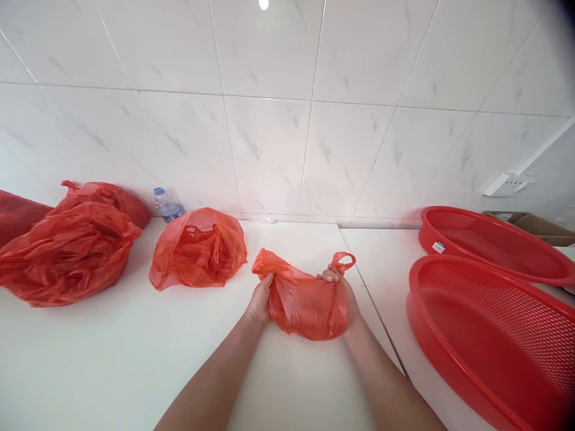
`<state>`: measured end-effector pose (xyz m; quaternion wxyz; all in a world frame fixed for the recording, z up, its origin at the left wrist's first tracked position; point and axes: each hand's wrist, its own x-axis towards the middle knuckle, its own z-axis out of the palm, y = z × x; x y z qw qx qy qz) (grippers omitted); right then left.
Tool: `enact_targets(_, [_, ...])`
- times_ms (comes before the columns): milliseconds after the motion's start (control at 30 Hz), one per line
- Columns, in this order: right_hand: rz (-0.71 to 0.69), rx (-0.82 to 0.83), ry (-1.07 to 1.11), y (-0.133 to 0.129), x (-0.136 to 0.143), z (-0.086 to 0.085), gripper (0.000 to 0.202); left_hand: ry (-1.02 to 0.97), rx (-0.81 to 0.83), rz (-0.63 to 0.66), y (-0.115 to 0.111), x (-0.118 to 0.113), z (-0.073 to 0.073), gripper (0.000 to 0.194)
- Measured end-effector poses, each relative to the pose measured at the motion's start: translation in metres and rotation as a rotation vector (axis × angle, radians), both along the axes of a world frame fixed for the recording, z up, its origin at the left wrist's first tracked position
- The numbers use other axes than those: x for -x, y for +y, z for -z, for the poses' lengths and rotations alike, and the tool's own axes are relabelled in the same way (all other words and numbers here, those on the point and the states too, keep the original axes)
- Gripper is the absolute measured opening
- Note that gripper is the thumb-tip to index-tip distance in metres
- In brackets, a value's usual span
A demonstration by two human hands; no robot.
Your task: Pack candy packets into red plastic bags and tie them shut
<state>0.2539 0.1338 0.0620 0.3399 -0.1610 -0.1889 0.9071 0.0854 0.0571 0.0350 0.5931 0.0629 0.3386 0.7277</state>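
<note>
Where left fingers [268,282] and right fingers [329,276] clamp its sides, the red bag [309,306] lies between them — crinkled and bulging.

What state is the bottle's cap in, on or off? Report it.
On: the blue cap sits atop the clear bottle, covering its mouth.

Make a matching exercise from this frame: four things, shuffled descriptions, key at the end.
Things:
1. Held bag
2. Bottle
3. Farther basket
4. Cardboard box

Descriptions:
A. Red, with a white label on its side
B. Brown, at far right
C. Between the left hand and right hand
D. Blue-capped

Pairs: 1-C, 2-D, 3-A, 4-B
</note>
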Motion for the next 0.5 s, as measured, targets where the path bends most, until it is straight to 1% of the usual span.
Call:
enact_targets(67, [-0.040, 0.054, 0.022, -0.002, 0.003, 0.004, 0.034, 0.011, 0.020, -0.006, 0.005, 0.000, 0.002, 0.021])
enact_targets(167, [0.029, 0.043, 0.034, -0.005, 0.006, 0.002, 0.018, 0.008, 0.007, 0.013, 0.003, 0.002, 0.003, 0.021])
enact_targets(200, [0.054, 0.030, 0.027, -0.007, 0.007, 0.000, 0.017, 0.009, -0.014, 0.033, 0.000, 0.003, 0.002, 0.021])
enact_targets(267, [0.078, 0.010, 0.008, -0.009, 0.008, -0.003, 0.022, 0.040, -0.090, 0.098, -0.006, 0.003, -0.002, 0.026])
enact_targets(367, [0.064, -0.041, -0.035, -0.013, 0.008, -0.007, 0.022, 0.186, -0.220, 0.235, -0.015, 0.000, -0.012, 0.041])
enact_targets(433, [0.013, -0.106, -0.096, -0.015, 0.007, -0.007, 0.019, 0.292, -0.234, 0.300, -0.018, -0.004, -0.019, 0.046])
enact_targets(500, [-0.034, -0.191, -0.159, -0.017, 0.007, -0.007, 0.016, 0.333, -0.195, 0.295, -0.018, -0.008, -0.023, 0.044])
